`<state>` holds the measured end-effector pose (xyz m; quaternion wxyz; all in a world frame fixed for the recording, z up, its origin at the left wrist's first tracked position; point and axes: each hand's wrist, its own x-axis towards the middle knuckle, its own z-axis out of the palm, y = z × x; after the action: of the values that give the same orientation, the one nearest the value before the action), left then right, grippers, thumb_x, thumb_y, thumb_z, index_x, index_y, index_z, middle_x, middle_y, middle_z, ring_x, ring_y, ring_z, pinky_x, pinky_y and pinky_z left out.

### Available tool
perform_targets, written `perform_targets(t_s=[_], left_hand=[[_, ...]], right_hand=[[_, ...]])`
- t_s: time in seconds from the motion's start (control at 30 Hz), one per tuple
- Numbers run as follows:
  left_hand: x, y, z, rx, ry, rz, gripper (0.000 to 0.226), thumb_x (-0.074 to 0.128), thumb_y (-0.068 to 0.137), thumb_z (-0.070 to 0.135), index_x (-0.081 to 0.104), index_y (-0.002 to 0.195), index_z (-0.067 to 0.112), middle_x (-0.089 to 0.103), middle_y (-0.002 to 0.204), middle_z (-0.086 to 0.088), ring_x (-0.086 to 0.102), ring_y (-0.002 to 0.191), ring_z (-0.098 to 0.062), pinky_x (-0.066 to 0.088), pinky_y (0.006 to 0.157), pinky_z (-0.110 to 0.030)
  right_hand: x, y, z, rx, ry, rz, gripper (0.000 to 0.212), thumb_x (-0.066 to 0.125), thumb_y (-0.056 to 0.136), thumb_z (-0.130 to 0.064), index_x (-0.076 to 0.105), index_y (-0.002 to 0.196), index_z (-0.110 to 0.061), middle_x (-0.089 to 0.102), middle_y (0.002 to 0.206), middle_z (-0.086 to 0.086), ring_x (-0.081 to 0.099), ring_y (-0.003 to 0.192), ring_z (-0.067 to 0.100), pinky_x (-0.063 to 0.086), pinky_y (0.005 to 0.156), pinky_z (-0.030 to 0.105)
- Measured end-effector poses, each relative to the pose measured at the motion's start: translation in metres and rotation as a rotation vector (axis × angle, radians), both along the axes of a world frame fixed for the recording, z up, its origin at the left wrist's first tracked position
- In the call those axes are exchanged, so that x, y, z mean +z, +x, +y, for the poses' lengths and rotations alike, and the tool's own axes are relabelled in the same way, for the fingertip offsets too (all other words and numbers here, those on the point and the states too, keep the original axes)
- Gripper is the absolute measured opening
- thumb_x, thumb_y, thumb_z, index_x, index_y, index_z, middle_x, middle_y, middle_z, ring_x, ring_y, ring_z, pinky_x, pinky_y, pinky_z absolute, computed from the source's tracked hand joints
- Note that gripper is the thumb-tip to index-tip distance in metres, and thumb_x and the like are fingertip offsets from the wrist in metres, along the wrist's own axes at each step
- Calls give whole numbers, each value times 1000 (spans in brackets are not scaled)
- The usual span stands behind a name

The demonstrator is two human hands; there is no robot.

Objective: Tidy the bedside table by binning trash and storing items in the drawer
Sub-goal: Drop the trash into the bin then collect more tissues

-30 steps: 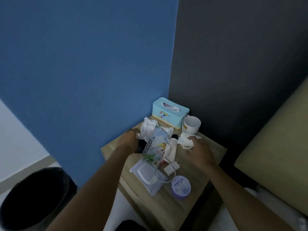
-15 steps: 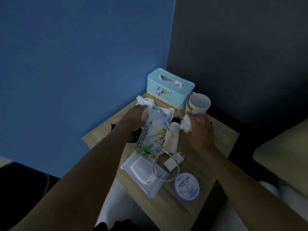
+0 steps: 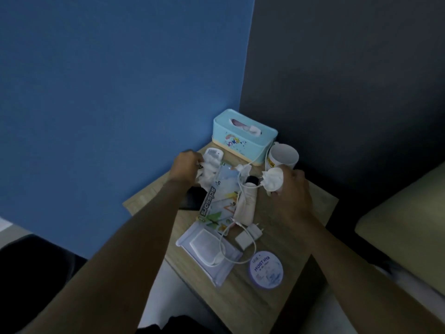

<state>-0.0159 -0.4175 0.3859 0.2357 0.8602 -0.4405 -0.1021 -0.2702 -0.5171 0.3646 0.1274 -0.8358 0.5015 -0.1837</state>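
Nearby, at back of table (image 3: 310,213): box (image 3: 244,141), mug (image 3: 284,156). Crowded in front: scissors pack (image 3: 218,201), tube (image 3: 246,206), cable (image 3: 250,247), charger (image 3: 248,236), pouch (image 3: 207,251), tin (image 3: 265,269). Partly hidden under left forearm (image 3: 154,225): dark flat thing (image 3: 192,201), hard to identify. Gripped in left hand (image 3: 186,166): tissue (image 3: 211,169), beside box. Clenched in right hand (image 3: 295,189): wad (image 3: 273,180), just beside mug.

left hand (image 3: 186,165) grips crumpled tissue (image 3: 210,171) at table (image 3: 240,297) back-left edge, right hand (image 3: 292,189) grips second wad (image 3: 273,180) just in front of mug (image 3: 283,156); tissue box (image 3: 244,136) in back corner, scissors pack (image 3: 220,198) mid-table, cream tin (image 3: 265,268) near front edge
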Motion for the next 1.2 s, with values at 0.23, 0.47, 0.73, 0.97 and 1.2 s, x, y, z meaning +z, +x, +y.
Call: perform_targets(t_s=[0.23,0.47,0.73,0.97,1.2], left_hand=[[72,3,35,41,-181,-54,21,57,82,-2,71,98,0,67,104,-23,62,99,-36,45,83,-34],[116,2,95,121,-233,-80,21,59,82,0,70,100,0,67,105,-21,63,98,-36,47,81,-34],[112,1,230,248,-139,-79,22,61,85,10,70,105,5,66,108,-19,62,101,-35,44,81,-32],[84,32,404,570,-119,-53,19,61,82,10,72,96,6,69,98,-18,63,95,-34,45,80,-31],[4,66,510,856,-73,59,18,61,80,11,71,93,3,70,96,-19,64,93,-34,49,78,-35]], right_hand=[[48,13,21,4,29,-147,77,76,73,-30,34,137,-26,40,131,12,47,115,30,51,86,42],[98,30,57,26,65,-217,70,76,73,-31,38,131,-20,45,128,13,50,116,30,50,86,40],[98,79,171,275,201,-317,67,77,68,-35,44,123,-16,54,120,15,54,110,37,50,84,42],[70,169,321,646,304,-281,64,80,65,-36,48,114,-12,57,113,13,55,104,34,51,76,39],[4,251,416,840,440,-138,64,77,68,-42,42,117,-18,55,116,8,57,103,31,49,74,36]])
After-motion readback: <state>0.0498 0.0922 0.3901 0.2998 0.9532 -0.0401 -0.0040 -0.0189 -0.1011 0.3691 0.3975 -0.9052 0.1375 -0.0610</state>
